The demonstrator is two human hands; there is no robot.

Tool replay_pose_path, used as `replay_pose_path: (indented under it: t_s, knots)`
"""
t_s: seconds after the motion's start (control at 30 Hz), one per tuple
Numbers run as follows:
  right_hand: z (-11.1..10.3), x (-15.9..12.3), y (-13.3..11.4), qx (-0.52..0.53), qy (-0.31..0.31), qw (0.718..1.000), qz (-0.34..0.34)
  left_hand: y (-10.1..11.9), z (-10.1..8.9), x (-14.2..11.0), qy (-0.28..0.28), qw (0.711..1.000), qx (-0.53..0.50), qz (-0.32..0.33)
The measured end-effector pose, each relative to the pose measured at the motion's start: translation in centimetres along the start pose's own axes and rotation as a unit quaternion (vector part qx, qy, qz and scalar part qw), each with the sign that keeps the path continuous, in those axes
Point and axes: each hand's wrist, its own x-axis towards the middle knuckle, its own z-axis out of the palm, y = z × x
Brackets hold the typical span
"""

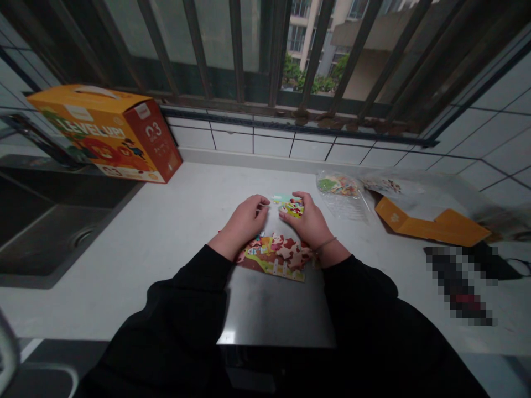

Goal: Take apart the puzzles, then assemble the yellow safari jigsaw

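Note:
My right hand (310, 221) is closed around a brightly coloured jigsaw puzzle piece (293, 207), with thumb and fingers at its edges. To its left, my left hand (248, 218) hovers with loosely curled fingers, a gap showing between them and nothing visible in them. Just beyond the hands, a pale blue-green strip of puzzle (282, 197) lies on the counter. Below and between my wrists is a partly covered puzzle picture (271, 266) with a fence and green path. Loose puzzle pieces (292, 251), several showing plain backs, are heaped on it; my forearms hide its sides.
An orange box (124, 135) stands at the back left beside the sink (41, 232). At right are a clear plastic bag (342, 190) with colourful pieces, an opened orange carton (435, 226) and a blurred-out dark item (460, 287). A metal plate (277, 315) lies in front of me.

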Motion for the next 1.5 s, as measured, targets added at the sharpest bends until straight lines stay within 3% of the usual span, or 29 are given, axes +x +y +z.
replay_pose_path:
  t_s: [0.1,0.2,0.47,0.7,1.1,1.27,1.37,1.5]
  knots:
    - [-0.6,0.6,0.8,-0.036,0.062,0.996,0.043,-0.3,-0.3,0.2,0.016,0.998,0.058,-0.005]
    - [-1.0,0.9,1.2,-0.074,0.068,0.992,0.072,-0.7,-0.4,0.4,0.022,0.996,0.088,-0.008]
    - [-0.7,0.6,0.0,-0.102,-0.03,0.993,0.054,-1.7,-0.4,0.7,0.031,0.98,0.195,-0.026]
    - [-0.4,-0.2,-1.4,-0.062,-0.136,0.989,-0.01,-0.6,-1.1,0.2,-0.045,0.954,0.297,-0.029]
    - [-0.3,-0.2,-1.2,-0.001,-0.115,0.993,-0.006,-0.8,-3.0,0.0,-0.071,0.971,0.149,-0.175]
    - [-0.4,0.2,-0.6,0.099,-0.021,0.994,0.042,-0.9,-3.0,-0.1,0.01,0.984,0.066,-0.163]
    - [-0.4,0.3,-0.3,0.148,-0.025,0.986,0.072,-1.0,-3.0,0.1,0.042,0.99,0.042,-0.13]
    - [0.0,0.2,-0.3,0.203,-0.043,0.974,0.091,-0.8,-3.0,0.1,0.032,0.993,-0.035,-0.111]
